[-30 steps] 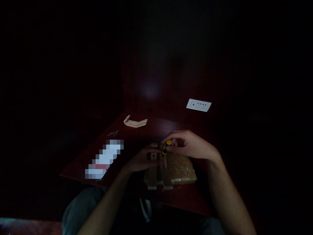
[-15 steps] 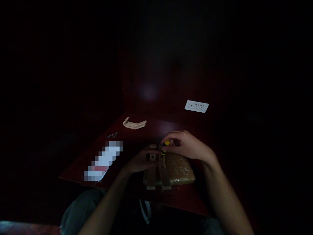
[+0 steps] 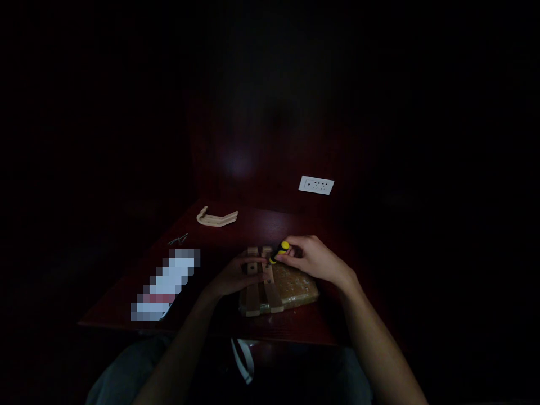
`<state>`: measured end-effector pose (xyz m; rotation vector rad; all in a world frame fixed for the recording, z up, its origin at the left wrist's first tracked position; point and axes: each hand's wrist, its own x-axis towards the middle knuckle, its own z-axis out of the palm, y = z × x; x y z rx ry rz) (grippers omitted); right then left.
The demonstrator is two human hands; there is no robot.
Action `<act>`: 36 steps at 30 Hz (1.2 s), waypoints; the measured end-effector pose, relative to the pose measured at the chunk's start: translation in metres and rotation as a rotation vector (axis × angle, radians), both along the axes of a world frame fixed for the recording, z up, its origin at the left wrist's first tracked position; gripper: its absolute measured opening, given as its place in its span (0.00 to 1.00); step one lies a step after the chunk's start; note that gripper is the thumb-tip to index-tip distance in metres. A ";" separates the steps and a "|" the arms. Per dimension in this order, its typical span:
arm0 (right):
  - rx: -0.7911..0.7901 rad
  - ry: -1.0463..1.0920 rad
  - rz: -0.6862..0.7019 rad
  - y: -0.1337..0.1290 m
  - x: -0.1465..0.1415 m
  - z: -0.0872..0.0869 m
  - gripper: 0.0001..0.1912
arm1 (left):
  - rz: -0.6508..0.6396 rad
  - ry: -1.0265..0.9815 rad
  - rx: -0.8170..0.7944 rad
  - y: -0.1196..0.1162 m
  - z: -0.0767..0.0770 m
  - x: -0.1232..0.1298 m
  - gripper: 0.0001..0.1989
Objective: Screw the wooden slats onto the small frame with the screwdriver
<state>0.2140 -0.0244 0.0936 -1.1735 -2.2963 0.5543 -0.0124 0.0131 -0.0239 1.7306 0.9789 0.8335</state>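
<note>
A short screwdriver with a yellow and black handle (image 3: 282, 247) is pinched in my right hand (image 3: 313, 256). It leans, its lower end over the right one of two pale wooden strips (image 3: 276, 301). Both strips, the other being the left wooden strip (image 3: 253, 301), lie side by side across a brown block wrapped in shiny clear film (image 3: 297, 284) and have dark holes. From the left, my left hand (image 3: 234, 277) grips the strips, index finger and thumb laid across them around the holes. Whether a screw sits under the screwdriver is too dark to tell.
On the dark red tabletop (image 3: 270, 222) a curved wooden piece (image 3: 217, 218) lies farther back. Several thin screws (image 3: 178, 239) are at the left, above a blurred-out phone-like object (image 3: 166, 287). A white socket plate (image 3: 316, 185) is on the back panel. A white strap (image 3: 242, 360) hangs below the table edge.
The screwdriver has gone from nearly upright to tilted, its top leaning right, with my right hand. My left hand stays on the strips. The whole view has shifted slightly.
</note>
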 end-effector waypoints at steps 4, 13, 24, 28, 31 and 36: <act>-0.008 0.032 0.004 -0.003 -0.005 0.003 0.08 | -0.025 -0.010 0.030 0.000 0.003 0.001 0.24; 0.004 0.496 -0.240 -0.019 0.020 -0.013 0.12 | -0.081 0.002 0.110 -0.001 0.006 -0.001 0.21; 0.046 0.980 -0.537 -0.030 0.039 -0.120 0.14 | -0.044 0.055 0.177 -0.008 0.014 -0.027 0.19; 0.106 0.971 -0.607 -0.035 0.037 -0.132 0.13 | -0.052 0.177 0.239 -0.017 0.025 -0.031 0.18; 0.155 0.915 -0.633 -0.039 0.033 -0.133 0.12 | -0.114 0.296 0.305 -0.020 0.031 -0.024 0.19; 0.197 0.858 -0.655 -0.044 0.027 -0.131 0.11 | -0.130 0.389 0.320 -0.024 0.034 -0.019 0.20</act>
